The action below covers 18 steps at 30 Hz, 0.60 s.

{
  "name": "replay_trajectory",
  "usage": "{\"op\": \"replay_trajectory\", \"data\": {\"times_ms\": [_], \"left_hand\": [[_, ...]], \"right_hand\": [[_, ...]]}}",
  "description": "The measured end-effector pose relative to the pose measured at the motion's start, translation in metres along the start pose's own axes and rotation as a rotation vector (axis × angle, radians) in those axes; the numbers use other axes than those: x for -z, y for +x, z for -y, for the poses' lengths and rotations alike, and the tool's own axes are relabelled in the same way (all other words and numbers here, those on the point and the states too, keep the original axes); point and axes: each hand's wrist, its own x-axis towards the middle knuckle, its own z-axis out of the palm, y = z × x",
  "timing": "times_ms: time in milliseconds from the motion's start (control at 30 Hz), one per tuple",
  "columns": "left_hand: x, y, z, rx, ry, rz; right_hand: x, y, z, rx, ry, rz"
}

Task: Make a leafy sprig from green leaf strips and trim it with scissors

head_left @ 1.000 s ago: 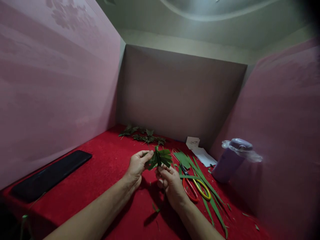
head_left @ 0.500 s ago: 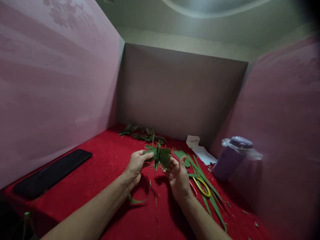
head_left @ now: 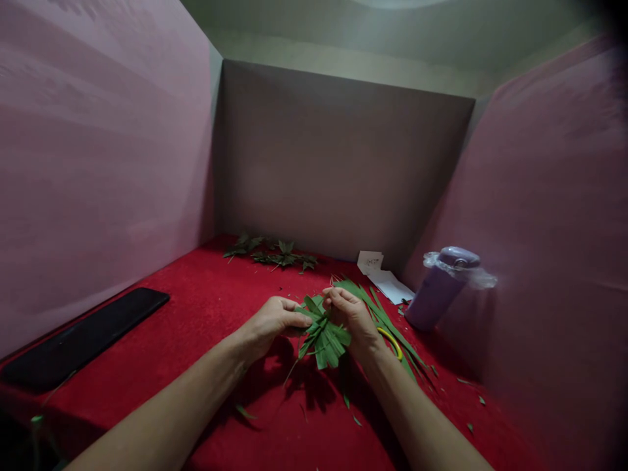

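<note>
Over the red cloth I hold up a green leaf figure (head_left: 328,345), made of folded leaf strips with fanned, wing-like parts. My left hand (head_left: 275,322) pinches its left side between thumb and fingers. At its upper right, my right hand (head_left: 349,313) is closed in a pinch; the fingers partly hide the spot they grip. Thin stems stick out below the figure. Beside my right wrist are the scissors' yellow handle (head_left: 392,343) and long green leaf strips (head_left: 400,333).
Dark leafy sprigs (head_left: 284,256) lie at the back. White paper cards (head_left: 390,286) and a purple bottle (head_left: 436,288) with clear plastic around its neck stand right. A long black object (head_left: 88,333) lies left. Pink side panels and a grey back panel (head_left: 333,163) enclose the table.
The leaf figure has been tilted and turned, its fanned part now facing down towards me. My right hand has gone from open beside it to a pinch at its upper part. The view has shifted slightly.
</note>
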Motion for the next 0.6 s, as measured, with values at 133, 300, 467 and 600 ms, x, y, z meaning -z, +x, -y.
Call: {"op": "replay_trajectory", "data": {"times_ms": [133, 300, 467, 600], "left_hand": [[-0.0002, -0.0026, -0.0008, 0.015, 0.006, 0.048], [0.0, -0.0032, -0.0016, 0.004, 0.022, 0.037], [0.0019, -0.0007, 0.0008, -0.012, 0.072, 0.029], [0.0044, -0.0001, 0.0031, -0.027, 0.105, 0.04]], "right_hand": [[-0.0007, -0.0015, 0.0017, 0.02, -0.051, -0.006], [-0.0019, -0.0013, -0.0004, 0.043, -0.077, -0.006], [-0.0033, -0.0025, -0.0035, 0.038, -0.084, -0.016], [-0.0037, -0.0027, -0.0053, 0.047, -0.082, -0.036]]}}
